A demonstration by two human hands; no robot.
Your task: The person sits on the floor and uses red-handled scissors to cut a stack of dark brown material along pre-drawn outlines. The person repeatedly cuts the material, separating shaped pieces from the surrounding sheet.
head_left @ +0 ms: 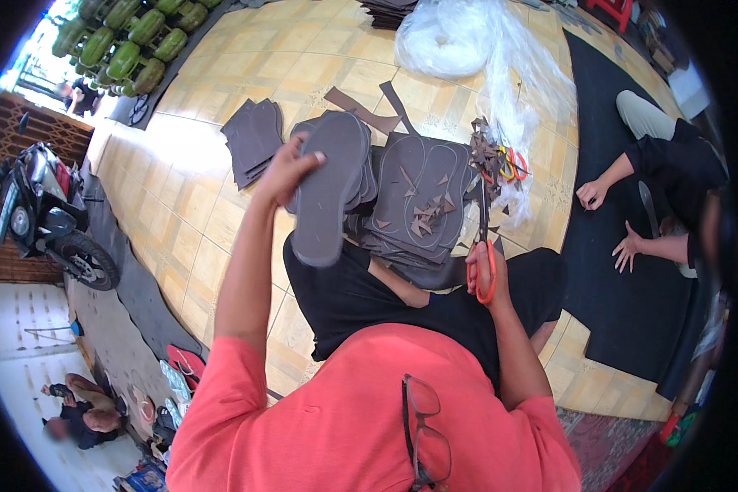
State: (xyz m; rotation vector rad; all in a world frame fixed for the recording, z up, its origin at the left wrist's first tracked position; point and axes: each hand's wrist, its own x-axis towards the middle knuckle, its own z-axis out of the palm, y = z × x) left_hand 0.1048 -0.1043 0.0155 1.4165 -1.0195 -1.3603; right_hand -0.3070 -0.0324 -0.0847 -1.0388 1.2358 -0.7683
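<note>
My left hand [287, 170] grips a dark grey shoe sole cutout [326, 201] by its edge, with the thumb on its upper face. My right hand [482, 271] is closed round the orange handle of a pair of scissors [483, 217], whose blades point away from me. Between my hands lies a pile of grey sheets [398, 176] with pale sole outlines drawn on them. Small triangular offcuts [429, 215] are scattered on top. Behind the held sole, more cut soles [367, 176] are partly hidden. Another stack of grey pieces [254, 139] lies to the left.
More scraps and orange- and yellow-handled scissors [512, 166] lie right of the pile. Clear plastic sheeting [467, 41] spreads beyond. At right, another person's hands [623, 246] rest over black sheet material [607, 303]. A motorcycle [53, 217] and green gas cylinders [127, 53] stand at left.
</note>
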